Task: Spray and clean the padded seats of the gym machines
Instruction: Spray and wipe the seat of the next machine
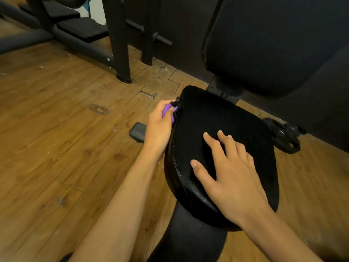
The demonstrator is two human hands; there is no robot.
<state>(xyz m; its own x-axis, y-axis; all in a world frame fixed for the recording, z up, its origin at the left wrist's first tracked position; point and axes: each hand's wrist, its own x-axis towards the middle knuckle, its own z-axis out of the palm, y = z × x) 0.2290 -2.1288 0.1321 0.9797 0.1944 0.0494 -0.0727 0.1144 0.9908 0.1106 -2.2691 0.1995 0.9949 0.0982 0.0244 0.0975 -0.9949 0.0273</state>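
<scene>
A black padded seat of a gym machine fills the middle of the head view, with its tall black back pad behind it at the upper right. My left hand is closed on a purple cloth and presses it against the seat's left side edge. My right hand lies flat on top of the seat, fingers spread, holding nothing. No spray bottle is in view.
Black frame legs and foot plates of another machine stand at the upper left on the worn wooden floor. A dark flat object lies on the floor beside my left wrist. A black adjustment bracket juts out right of the seat.
</scene>
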